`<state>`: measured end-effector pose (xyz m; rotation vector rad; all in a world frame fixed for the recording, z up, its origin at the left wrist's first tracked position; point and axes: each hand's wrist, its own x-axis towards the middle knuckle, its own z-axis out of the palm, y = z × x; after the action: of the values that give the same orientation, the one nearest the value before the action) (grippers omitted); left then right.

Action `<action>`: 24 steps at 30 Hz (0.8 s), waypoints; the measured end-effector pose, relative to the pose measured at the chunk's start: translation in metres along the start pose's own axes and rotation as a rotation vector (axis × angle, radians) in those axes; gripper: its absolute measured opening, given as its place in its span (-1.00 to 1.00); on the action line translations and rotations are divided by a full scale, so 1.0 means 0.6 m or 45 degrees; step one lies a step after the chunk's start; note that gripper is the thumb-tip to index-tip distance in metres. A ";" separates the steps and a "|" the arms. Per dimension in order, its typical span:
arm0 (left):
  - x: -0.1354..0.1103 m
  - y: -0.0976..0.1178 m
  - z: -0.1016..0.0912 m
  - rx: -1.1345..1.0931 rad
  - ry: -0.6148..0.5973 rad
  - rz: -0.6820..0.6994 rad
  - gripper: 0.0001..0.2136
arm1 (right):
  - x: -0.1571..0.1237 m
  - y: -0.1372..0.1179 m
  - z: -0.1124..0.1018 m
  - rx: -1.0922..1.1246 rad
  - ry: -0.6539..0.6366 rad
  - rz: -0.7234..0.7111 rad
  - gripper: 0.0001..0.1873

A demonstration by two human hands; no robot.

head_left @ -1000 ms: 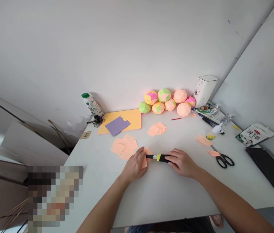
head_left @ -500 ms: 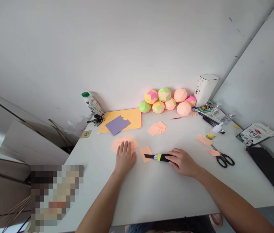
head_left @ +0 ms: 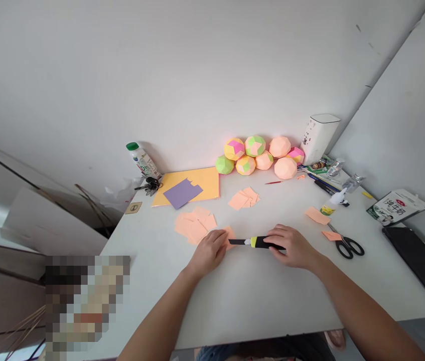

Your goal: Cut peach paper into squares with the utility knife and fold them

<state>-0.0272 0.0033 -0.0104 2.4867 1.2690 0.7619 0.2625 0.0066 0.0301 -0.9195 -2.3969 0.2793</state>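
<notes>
Left hand (head_left: 208,252): moved from the loose pile (head_left: 193,224) to the peach paper piece (head_left: 230,232); whether its grip pinches or merely presses, I cannot tell.
Right hand (head_left: 290,245): grip wrapped around the cutter's (head_left: 260,242) black handle.
Peach paper piece: on the desk (head_left: 257,301), partly beneath the left hand, at the dark blade's (head_left: 238,242) tip.
Risk: a slipping blade could nick nearby fingers.
Surfaces: thin matte paper; faceted balls (head_left: 255,146); smooth pale desk.

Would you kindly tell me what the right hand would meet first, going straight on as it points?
Following its knife, the right hand would probably meet the peach paper by the left hand first, then that hand; depth is hard to judge.
</notes>
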 end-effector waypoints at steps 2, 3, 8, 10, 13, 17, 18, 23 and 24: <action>0.001 -0.002 -0.002 -0.017 0.005 -0.010 -0.70 | 0.000 -0.002 -0.005 0.056 -0.067 -0.027 -0.75; 0.001 -0.003 -0.002 -0.021 0.001 -0.006 -0.71 | 0.000 -0.003 -0.006 0.069 -0.100 -0.028 -0.74; 0.000 -0.003 -0.004 -0.019 -0.018 0.011 -0.71 | -0.003 -0.003 -0.001 0.060 -0.162 0.004 -0.74; 0.000 -0.001 -0.004 -0.025 -0.019 0.007 -0.73 | -0.003 -0.002 0.002 0.052 -0.148 0.007 -0.73; 0.001 0.002 -0.007 -0.036 -0.037 0.000 -0.77 | -0.002 -0.002 0.002 0.047 -0.103 -0.001 -0.74; 0.003 0.005 -0.010 -0.052 -0.060 -0.011 -0.80 | -0.001 -0.004 0.000 0.038 -0.063 -0.023 -0.75; 0.003 0.005 -0.011 -0.054 -0.057 -0.011 -0.80 | -0.001 -0.005 0.000 0.034 -0.061 -0.026 -0.75; 0.003 0.002 -0.010 -0.042 -0.057 0.008 -0.79 | 0.000 -0.006 0.000 0.027 -0.050 -0.037 -0.75; 0.003 0.001 -0.010 -0.040 -0.064 0.012 -0.80 | 0.000 -0.006 0.000 0.027 -0.047 -0.037 -0.75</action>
<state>-0.0293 0.0042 -0.0046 2.4726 1.2195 0.7118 0.2607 0.0040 0.0315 -0.8761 -2.4344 0.3128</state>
